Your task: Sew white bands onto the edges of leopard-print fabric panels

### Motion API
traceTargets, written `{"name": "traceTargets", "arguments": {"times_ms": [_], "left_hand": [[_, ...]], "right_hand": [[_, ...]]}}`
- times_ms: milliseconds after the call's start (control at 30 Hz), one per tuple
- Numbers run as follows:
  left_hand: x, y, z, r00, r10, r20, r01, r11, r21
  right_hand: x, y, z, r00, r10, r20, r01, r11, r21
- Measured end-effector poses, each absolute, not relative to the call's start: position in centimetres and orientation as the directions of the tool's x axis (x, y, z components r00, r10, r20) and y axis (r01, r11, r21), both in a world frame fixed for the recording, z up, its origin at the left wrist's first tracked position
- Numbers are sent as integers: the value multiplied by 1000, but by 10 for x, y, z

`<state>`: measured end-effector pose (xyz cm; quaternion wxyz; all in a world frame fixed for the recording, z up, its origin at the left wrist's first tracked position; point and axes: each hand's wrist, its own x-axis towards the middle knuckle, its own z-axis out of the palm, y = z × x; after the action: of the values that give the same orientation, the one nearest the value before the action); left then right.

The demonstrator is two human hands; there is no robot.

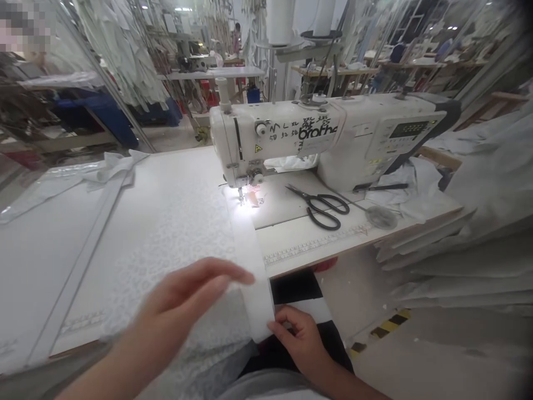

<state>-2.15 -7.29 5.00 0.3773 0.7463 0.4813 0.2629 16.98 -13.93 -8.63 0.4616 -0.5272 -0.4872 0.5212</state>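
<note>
A white patterned fabric [166, 233] lies on the table and runs up to the needle of a white sewing machine [316, 136]. Along its right edge lies a plain white band [247, 250] that hangs over the table's front edge. My left hand [191, 291] rests flat on the fabric with its fingers stretched out, the fingertips touching the band. My right hand [297, 336] is below the table edge, thumb and fingers pinching the lower end of the band.
Black scissors [325, 206] lie on the table right of the needle, with a small round dish [381, 216] further right. A long white strip [79, 261] lies on the left of the table [316, 244]. Stacked white cloth [466, 244] fills the right. Other workstations stand behind.
</note>
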Motion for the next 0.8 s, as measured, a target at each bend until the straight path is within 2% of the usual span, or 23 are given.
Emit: {"name": "traceTargets", "arguments": {"times_ms": [100,333,800], "left_hand": [[0,-43,34,426,905,3,506,-241,828],[-3,-16,-12,531,836,138,549,-463,696],[-11,-2,-12,626,762,169,549,-583,599]], "right_hand": [[170,-141,-83,-25,996,-83,67,-81,-994],[171,-139,-77,-59,998,-12,156,-2,-988],[169,-132,-80,-117,988,96,237,122,-964]]}}
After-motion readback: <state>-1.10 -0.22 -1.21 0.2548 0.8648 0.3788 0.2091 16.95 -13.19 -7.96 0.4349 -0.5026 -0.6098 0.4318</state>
